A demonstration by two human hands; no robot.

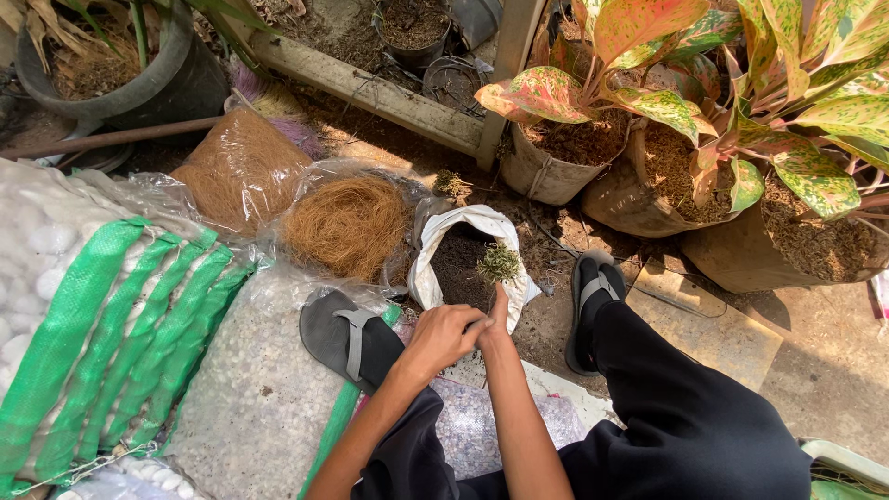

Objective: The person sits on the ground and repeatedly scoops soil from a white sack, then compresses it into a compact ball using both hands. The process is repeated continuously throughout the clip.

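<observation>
A small clump of green-brown moss or roots (500, 262) is pinched in my right hand (497, 319), held just above an open white bag of dark soil (442, 243). My left hand (443, 338) is curled right beside the right hand, over the bag's near edge, and its fingers touch the right hand. Whether the left hand holds anything cannot be made out.
A clear bag of coconut fibre (347, 225) and a brown fibre block (239, 167) lie left of the soil bag. Sacks of white pebbles (102, 315) and gravel (250, 389) fill the left. Potted pink-green plants (667, 102) stand at right. Black sandals (344, 338) are on both feet.
</observation>
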